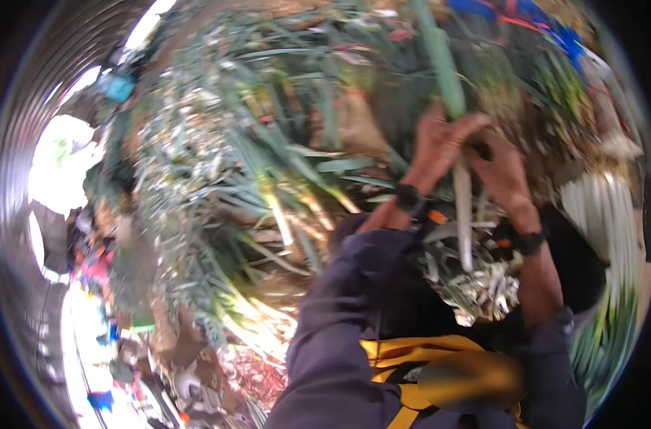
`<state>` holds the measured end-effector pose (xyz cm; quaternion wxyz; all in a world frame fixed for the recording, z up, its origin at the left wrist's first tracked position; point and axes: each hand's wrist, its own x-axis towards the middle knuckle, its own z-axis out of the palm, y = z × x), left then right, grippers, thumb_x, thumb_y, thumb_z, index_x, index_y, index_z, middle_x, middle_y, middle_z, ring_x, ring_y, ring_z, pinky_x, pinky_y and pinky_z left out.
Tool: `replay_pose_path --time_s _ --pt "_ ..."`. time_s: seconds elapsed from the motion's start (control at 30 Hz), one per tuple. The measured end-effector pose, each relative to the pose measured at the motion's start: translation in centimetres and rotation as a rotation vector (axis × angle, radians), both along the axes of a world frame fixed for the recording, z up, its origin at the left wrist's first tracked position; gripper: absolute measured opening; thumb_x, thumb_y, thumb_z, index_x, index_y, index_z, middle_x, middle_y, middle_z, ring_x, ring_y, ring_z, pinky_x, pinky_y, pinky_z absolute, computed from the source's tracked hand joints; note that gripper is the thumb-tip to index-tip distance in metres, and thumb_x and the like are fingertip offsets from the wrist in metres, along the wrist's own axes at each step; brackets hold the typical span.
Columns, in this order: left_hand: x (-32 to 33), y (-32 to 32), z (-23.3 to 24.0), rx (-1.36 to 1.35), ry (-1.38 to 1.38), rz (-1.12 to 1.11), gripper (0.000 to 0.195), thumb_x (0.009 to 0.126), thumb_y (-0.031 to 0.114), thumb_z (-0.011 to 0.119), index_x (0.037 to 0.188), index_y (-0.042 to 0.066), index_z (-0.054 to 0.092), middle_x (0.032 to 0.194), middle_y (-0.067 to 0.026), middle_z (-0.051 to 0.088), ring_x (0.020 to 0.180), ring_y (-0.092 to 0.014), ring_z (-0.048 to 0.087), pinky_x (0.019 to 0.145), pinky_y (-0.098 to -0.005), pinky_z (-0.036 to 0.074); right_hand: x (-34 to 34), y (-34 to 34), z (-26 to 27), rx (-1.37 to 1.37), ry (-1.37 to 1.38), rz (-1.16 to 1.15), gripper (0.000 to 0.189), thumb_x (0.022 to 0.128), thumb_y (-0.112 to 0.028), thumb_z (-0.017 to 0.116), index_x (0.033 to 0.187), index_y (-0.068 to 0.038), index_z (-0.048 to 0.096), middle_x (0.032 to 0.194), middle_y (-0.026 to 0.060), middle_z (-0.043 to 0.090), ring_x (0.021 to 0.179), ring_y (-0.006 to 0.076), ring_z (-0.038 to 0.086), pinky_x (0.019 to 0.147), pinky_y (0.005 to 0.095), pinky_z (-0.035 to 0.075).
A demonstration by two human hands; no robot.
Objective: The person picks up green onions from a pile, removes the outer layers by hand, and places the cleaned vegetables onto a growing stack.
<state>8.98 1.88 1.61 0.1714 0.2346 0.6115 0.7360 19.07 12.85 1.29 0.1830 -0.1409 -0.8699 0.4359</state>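
A long leek point(463, 214) runs between my hands, its green leaves up and its white shank hanging towards my lap. My left hand point(443, 137) is closed round it where green turns to white. Against the same leek, from the right, my right hand point(499, 166) has its fingers bent; blur hides whether they grip it. Beneath the shank's tip lies a heap of leek peelings point(486, 292) between my legs. Both wrists bear dark bands.
Loose leeks point(282, 214) and a broad litter of cut leaves point(180, 150) cover the ground at left. Cleaned leeks point(604, 214) lie stacked at right. Blue sheeting point(566, 40) is at the upper right, reddish scraps point(250, 372) at the lower left.
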Motion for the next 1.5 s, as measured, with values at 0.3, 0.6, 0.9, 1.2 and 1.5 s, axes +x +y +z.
replay_pose_path --time_s 0.3,0.6,0.9,1.2,1.5 --pt "-1.4 0.0 -1.8 0.162 -0.103 0.074 0.023 0.085 0.016 0.083 0.099 0.004 0.07 0.086 0.0026 0.067 0.073 -0.006 0.059 0.068 -0.0235 0.049 -1.9 -1.7 -0.7 0.113 0.063 0.053 0.032 0.077 -0.024 0.074 0.095 0.0 0.062 0.092 0.0204 0.068 0.088 0.0428 0.066 0.077 0.0478 0.053" --pt "-2.3 -1.3 -1.5 0.083 -0.242 -0.223 0.029 0.09 0.022 0.078 0.111 0.006 0.068 0.101 0.0016 0.069 0.087 -0.006 0.061 0.078 -0.0253 0.049 -0.9 0.6 -0.7 -0.176 0.087 0.091 0.028 0.082 -0.022 0.073 0.089 0.003 0.064 0.078 0.0178 0.066 0.068 0.0269 0.065 0.068 0.0375 0.052" --pt "-2.6 -0.7 -1.3 0.171 -0.117 -0.131 0.019 0.094 0.014 0.072 0.111 0.007 0.07 0.099 0.0034 0.068 0.089 -0.006 0.059 0.08 -0.0241 0.045 -0.2 -0.9 -1.0 0.3 0.335 0.086 0.02 0.083 -0.013 0.076 0.094 -0.002 0.063 0.083 0.0055 0.068 0.077 0.0096 0.063 0.07 0.0299 0.053" --pt "-3.3 -0.5 -0.9 0.248 -0.166 0.084 0.023 0.089 0.022 0.078 0.105 0.007 0.071 0.096 0.0037 0.065 0.089 -0.008 0.055 0.081 -0.028 0.041 2.0 -1.2 -1.1 -0.284 0.457 0.153 0.01 0.087 -0.003 0.067 0.092 -0.002 0.059 0.082 0.002 0.061 0.075 0.0054 0.054 0.066 0.0252 0.049" --pt "-4.1 -1.3 -1.0 0.124 0.006 0.035 0.029 0.091 0.033 0.075 0.099 0.006 0.068 0.082 0.0017 0.061 0.076 -0.008 0.054 0.07 -0.0249 0.04 3.6 -1.5 -0.3 -0.154 0.666 0.15 0.014 0.085 0.004 0.07 0.089 -0.002 0.058 0.084 0.0007 0.06 0.078 0.004 0.055 0.067 0.0219 0.048"
